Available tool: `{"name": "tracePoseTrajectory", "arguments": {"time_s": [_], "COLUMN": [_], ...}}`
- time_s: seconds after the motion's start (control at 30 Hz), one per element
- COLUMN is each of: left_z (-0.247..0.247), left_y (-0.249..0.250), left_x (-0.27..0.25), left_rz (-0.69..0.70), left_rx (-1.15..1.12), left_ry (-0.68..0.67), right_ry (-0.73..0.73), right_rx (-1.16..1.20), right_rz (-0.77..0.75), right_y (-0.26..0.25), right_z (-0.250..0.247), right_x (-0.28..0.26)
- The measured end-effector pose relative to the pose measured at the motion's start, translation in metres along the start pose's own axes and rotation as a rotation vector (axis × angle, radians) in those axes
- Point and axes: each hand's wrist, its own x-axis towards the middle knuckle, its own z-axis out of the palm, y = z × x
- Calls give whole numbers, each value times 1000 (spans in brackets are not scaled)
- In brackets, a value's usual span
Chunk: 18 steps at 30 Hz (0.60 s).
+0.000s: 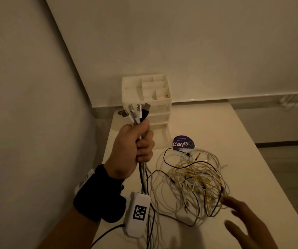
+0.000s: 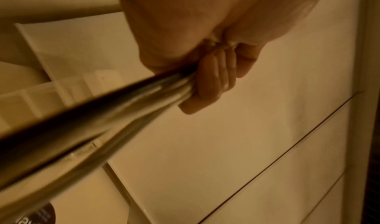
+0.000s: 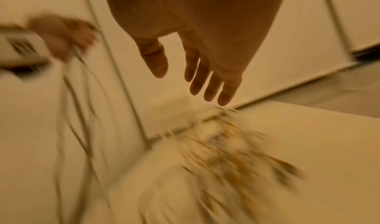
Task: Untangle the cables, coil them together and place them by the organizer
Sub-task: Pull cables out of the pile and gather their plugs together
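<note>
My left hand [image 1: 137, 142] is raised above the table's left side and grips a bundle of cable ends [image 1: 135, 112], whose white, grey and black plugs fan out above the fist. In the left wrist view the curled fingers [image 2: 213, 81] wrap the bundle of cables [image 2: 107, 113]. The cables hang down from the fist to a loose tangle of white, yellow and dark cables [image 1: 191, 186] lying on the table. My right hand [image 1: 241, 218] hovers open at the tangle's right edge, fingers [image 3: 207, 84] straight and holding nothing. The white organizer [image 1: 146, 101] stands at the back.
A white table [image 1: 243, 141] sits in a corner of pale walls. A round purple ClayGo sticker [image 1: 183, 143] lies in front of the organizer. A white adapter block [image 1: 184, 215] lies under the tangle. The table's right edge drops to the floor.
</note>
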Motion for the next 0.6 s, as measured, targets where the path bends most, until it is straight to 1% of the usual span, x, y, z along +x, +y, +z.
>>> {"name": "tracePoseTrajectory", "arguments": {"time_s": [0.03, 0.07, 0.13, 0.23, 0.27, 0.3, 0.37, 0.47, 0.57, 0.6], "left_z": [5, 10, 19, 26, 26, 24, 20, 12, 10, 12], "left_y": [-2, -3, -6, -6, -4, -1, 7, 25, 39, 40], "left_x": [-2, -4, -9, -18, -21, -24, -29, -30, -28, -28], "left_rz": [-5, -9, -12, -1, 3, 12, 41, 96, 147, 153], "left_rx": [0, 8, 43, 86, 93, 87, 29, -74, -112, -108], "left_ry": [-12, -25, -55, -87, -85, -76, -45, -38, -29, -24], "right_ry": [14, -53, -238, -351, -407, -457, -523, -650, -701, -712], "right_rx": [-14, 31, 67, 30, 76, 150, 192, 84, -80, -106], "right_rz": [-87, -163, -276, -370, -357, -312, -230, -59, 122, 179], "right_y": [-22, -40, -68, -105, -109, -109, -96, -44, 17, 29], "right_z": [16, 31, 60, 98, 109, 118, 134, 155, 167, 165], "right_x": [11, 24, 49, 77, 80, 83, 82, 70, 59, 57]}}
